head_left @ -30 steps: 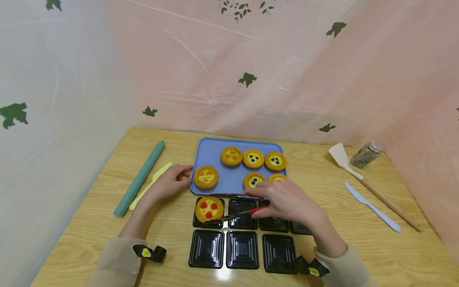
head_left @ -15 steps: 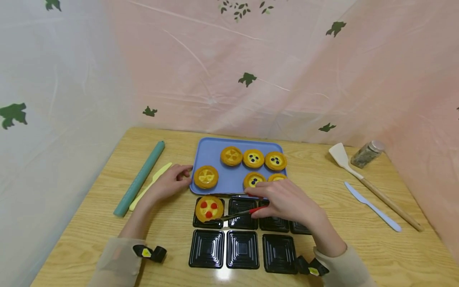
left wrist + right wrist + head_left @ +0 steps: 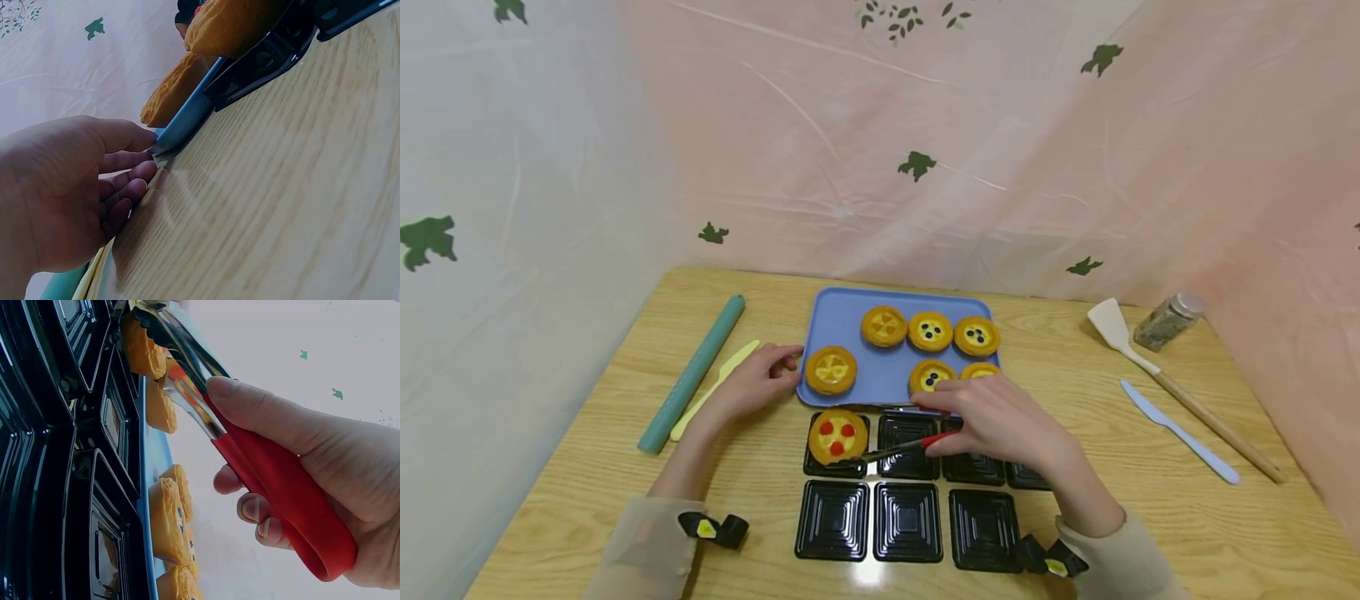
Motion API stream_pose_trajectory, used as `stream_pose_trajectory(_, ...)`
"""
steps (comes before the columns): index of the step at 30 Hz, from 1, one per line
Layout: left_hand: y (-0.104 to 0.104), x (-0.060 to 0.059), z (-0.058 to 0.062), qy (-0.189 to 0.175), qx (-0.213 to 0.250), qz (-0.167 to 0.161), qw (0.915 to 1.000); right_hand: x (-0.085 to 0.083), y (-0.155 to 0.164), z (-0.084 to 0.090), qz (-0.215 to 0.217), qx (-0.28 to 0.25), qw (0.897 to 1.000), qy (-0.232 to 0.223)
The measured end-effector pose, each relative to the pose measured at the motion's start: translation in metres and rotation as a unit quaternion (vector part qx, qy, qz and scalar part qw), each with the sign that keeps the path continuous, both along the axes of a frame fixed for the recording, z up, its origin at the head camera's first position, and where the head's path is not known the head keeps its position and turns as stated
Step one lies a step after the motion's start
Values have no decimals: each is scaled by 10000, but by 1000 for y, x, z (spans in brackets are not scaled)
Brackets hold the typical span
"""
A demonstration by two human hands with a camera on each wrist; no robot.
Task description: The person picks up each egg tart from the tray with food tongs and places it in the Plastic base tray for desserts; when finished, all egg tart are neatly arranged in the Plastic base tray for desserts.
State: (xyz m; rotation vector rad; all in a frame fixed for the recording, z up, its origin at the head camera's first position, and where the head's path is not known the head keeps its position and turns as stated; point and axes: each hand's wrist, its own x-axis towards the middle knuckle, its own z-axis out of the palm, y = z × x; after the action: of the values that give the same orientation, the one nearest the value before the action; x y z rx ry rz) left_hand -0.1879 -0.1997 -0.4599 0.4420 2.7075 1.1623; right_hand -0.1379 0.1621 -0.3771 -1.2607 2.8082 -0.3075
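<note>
Blue plastic under the fingertips: the left hand (image 3: 752,385) lies on the bench at the left edge of the blue tray (image 3: 844,310), its fingers loosely bent, the fingertips touching the tray's rim and clasping nothing; the left wrist view shows them against that rim. It looks to be steadying the tray.

Just right of it, at the bench's middle, the red-dotted tart (image 3: 837,436) sits in the left-most black container of the far row (image 3: 837,467), with the tips of the red-handled tongs (image 3: 901,447) at its near right side. Whether the tips are pinching it cannot be told. My reading is that the tart is being set down in its container; the move after that calls for opening the tongs, drawing them clear without tipping the tart, then going to the tray for another.

The right hand (image 3: 1000,421) hovers low over the middle containers, palm down, wrist angled towards the bench's near right corner, its grip closed round the tongs' red handle, thumb on top and fingers curled beneath. Five more tarts wait on the tray.
</note>
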Motion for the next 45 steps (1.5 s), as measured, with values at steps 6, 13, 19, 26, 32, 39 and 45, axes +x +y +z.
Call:
stream_pose_trajectory(6, 0, 0, 1, -39, -14, 11, 10000, 0, 0, 1, -9, 39, 10000, 32)
stream_pose_trajectory(13, 0, 0, 1, -51, -6, 0, 10000, 0, 1, 0, -13, 11, 10000, 44)
stream_pose_trajectory(19, 0, -1, 0, -87, -40, 24, 10000, 0, 2, 1, -49, 19, 10000, 21)
stream_pose_trajectory(26, 1, 0, 2, -75, -51, 12, 10000, 0, 2, 2, -68, 37, 10000, 18)
stream_pose_trajectory(32, 1, 0, 2, -62, -76, 12, 10000, 1, 2, 2, -117, 40, 9999, -19)
stream_pose_trajectory(39, 1, -1, 1, -72, -74, 24, 9999, 1, 3, 7, -130, 25, 9999, 31)
stream_pose_trajectory(45, 2, -1, 1, -55, -61, 17, 10000, 0, 12, 12, -221, -30, 9997, 105)
